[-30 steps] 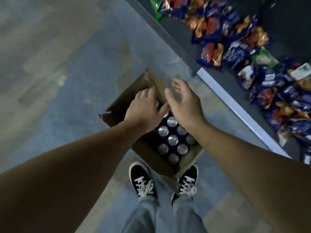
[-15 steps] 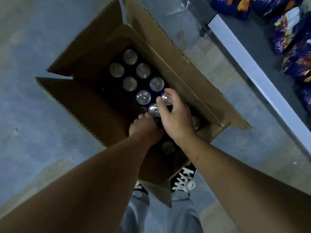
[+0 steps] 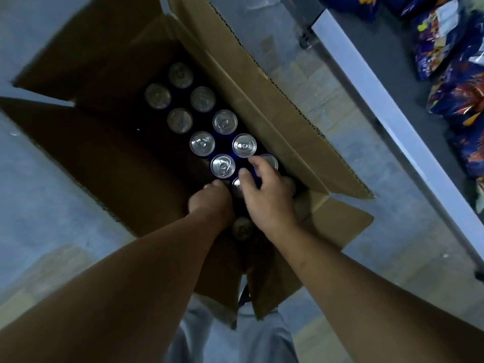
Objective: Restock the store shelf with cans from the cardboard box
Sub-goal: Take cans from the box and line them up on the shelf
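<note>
The open cardboard box (image 3: 275, 106) stands on the floor below me. Several dark blue cans with silver tops (image 3: 202, 143) stand upright in two rows along its right side. My right hand (image 3: 267, 197) reaches into the near end of the rows, thumb and fingers curled round a blue can (image 3: 253, 179). My left hand (image 3: 210, 203) is sunk into the box just left of it, knuckles up. Its fingers point down out of sight, so what it holds is hidden. Another can top (image 3: 241, 227) shows between my wrists.
The box's left half is dark and holds no cans that I can see. A low shelf with a pale front edge (image 3: 387, 108) runs along the right, carrying blue and orange snack bags (image 3: 455, 85). Grey floor (image 3: 52, 179) surrounds the box; my legs are under its near flap.
A second ago both hands hovered over the box from higher up. My view has dropped close to the box and both hands have gone in; the right hand's fingers have closed round a can.
</note>
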Action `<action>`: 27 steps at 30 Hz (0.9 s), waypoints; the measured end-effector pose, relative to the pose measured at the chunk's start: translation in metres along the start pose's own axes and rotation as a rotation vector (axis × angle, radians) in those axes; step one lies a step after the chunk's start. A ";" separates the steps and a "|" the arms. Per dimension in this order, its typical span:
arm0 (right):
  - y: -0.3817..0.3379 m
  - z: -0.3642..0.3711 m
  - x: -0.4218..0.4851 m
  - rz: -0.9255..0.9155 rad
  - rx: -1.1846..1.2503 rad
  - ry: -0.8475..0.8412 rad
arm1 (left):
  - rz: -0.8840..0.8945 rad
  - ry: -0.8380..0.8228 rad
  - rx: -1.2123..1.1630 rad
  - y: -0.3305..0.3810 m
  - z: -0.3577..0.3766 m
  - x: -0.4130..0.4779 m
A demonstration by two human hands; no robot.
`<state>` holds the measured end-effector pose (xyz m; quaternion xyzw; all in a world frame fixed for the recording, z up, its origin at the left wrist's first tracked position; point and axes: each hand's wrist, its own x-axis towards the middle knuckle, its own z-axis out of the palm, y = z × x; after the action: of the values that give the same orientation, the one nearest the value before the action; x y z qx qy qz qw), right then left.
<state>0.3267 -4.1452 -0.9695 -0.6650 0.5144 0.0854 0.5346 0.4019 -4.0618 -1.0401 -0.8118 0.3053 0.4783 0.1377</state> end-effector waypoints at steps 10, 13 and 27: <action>-0.113 -0.074 -0.043 -0.130 -0.172 -0.048 | -0.044 0.092 -0.071 -0.026 -0.174 -0.101; -0.171 -0.100 -0.059 -0.223 -0.165 -0.044 | -0.017 0.168 -0.081 -0.024 -0.249 -0.141; -0.422 -0.257 -0.158 -0.611 0.023 0.166 | 0.338 0.533 0.045 0.068 -0.561 -0.374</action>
<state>0.4696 -4.3000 -0.4956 -0.7873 0.3338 -0.1397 0.4992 0.6142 -4.2679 -0.4301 -0.8430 0.4719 0.2580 -0.0107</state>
